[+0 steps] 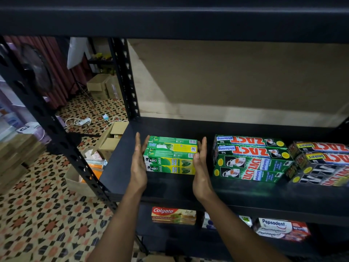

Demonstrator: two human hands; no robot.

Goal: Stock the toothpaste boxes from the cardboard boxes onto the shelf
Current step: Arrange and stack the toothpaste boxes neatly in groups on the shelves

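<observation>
A small stack of green and yellow Darlie toothpaste boxes (171, 156) sits on the black shelf (120, 167), left of middle. My left hand (138, 163) lies flat against the stack's left end with its fingers straight. Against the right end my right hand (200, 165) does the same. To the right stands a stack of green Zact Whitening boxes (251, 159), and beyond it a stack of black Zact Smokers boxes (321, 163). An open cardboard box (111, 138) stands on the floor to the left of the shelf.
On the lower shelf lie Colgate boxes (173, 215) and Pepsodent boxes (281, 229). A black upright post (56, 129) runs down the left. More cardboard boxes (102, 86), a white power strip (83, 121) and cables lie on the patterned floor. A shelf board overhangs above.
</observation>
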